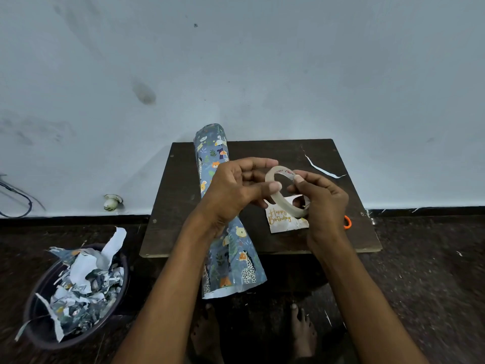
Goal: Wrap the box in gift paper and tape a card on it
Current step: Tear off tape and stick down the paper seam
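A roll of clear tape [284, 203] is held up over the small dark table [178, 200]. My right hand [324, 203] grips the roll from the right, fingers curled round its rim. My left hand [236, 187] pinches the roll's near edge with thumb and fingers. Below the tape lies a white "Happy Birthday" card [282, 220]. A roll of blue animal-print gift paper [223, 227] lies lengthwise across the table's left side and overhangs the front edge. No box is in view.
A dark bin [44, 332] full of torn paper scraps stands on the floor at the left. A thin white paper strip [321, 168] lies at the table's back right. An orange loop [347, 222] peeks out behind my right wrist. My bare feet are under the table's front edge.
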`<control>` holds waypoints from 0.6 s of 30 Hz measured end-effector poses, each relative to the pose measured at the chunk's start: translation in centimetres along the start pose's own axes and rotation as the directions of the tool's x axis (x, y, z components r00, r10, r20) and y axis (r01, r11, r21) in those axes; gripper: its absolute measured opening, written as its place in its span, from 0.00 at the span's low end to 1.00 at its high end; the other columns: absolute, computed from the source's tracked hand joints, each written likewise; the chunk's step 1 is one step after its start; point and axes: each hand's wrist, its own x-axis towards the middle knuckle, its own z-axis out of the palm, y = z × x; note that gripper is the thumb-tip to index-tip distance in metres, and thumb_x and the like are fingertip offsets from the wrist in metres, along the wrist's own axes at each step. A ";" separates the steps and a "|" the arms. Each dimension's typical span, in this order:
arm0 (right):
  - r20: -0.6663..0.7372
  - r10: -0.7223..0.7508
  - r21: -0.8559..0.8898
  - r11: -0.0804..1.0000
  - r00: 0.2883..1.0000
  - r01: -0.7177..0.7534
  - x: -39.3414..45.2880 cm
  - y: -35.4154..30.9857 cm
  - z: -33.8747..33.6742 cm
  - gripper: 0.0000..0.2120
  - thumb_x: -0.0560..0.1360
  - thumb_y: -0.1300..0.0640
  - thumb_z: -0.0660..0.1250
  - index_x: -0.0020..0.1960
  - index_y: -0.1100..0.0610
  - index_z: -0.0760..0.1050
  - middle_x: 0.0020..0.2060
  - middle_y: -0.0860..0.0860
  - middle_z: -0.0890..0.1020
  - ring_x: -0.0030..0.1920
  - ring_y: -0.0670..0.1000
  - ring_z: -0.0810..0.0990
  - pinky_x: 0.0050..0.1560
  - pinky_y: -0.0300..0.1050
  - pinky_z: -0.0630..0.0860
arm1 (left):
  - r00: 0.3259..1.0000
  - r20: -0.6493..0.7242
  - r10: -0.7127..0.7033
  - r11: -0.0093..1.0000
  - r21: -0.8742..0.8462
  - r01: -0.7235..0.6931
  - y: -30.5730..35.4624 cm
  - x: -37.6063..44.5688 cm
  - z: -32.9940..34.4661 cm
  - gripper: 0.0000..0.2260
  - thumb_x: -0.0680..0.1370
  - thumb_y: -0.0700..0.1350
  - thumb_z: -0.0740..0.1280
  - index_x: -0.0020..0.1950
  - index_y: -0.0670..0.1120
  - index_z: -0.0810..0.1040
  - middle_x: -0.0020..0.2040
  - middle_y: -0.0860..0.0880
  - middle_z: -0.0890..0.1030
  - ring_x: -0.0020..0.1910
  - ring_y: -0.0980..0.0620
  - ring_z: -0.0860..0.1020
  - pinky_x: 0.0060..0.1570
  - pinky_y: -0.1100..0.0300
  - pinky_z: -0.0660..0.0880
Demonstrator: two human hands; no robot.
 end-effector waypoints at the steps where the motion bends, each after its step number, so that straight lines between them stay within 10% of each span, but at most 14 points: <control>1: -0.007 0.019 -0.003 1.000 1.000 -0.019 0.0 0.1 0.0 0.05 0.77 0.66 0.70 0.47 0.61 0.85 0.33 0.55 0.84 0.31 0.48 0.78 0.27 0.38 0.71 | 1.000 0.027 -0.004 1.000 0.013 0.003 0.0 0.0 0.0 0.23 0.71 0.37 0.75 0.65 0.37 0.78 0.46 0.40 0.85 0.35 0.50 0.82 0.34 0.62 0.79; 9: 0.208 0.035 0.146 0.987 0.978 -0.066 0.3 -0.7 -0.8 0.17 0.71 0.56 0.71 0.59 0.61 0.82 0.43 0.57 0.86 0.35 0.51 0.78 0.28 0.41 0.71 | 0.986 -0.116 -0.120 0.985 -0.138 0.104 0.1 0.3 -0.2 0.16 0.77 0.31 0.69 0.65 0.36 0.77 0.44 0.39 0.82 0.31 0.50 0.81 0.32 0.62 0.78; 18: 0.349 -0.240 0.117 0.970 0.906 0.212 -0.3 -0.7 -0.3 0.35 0.68 0.68 0.78 0.72 0.62 0.71 0.46 0.58 0.86 0.39 0.50 0.83 0.34 0.41 0.78 | 0.949 -0.257 -0.181 0.981 -0.117 0.156 -0.2 0.5 -0.4 0.11 0.81 0.31 0.63 0.62 0.38 0.78 0.43 0.41 0.84 0.32 0.49 0.82 0.33 0.61 0.79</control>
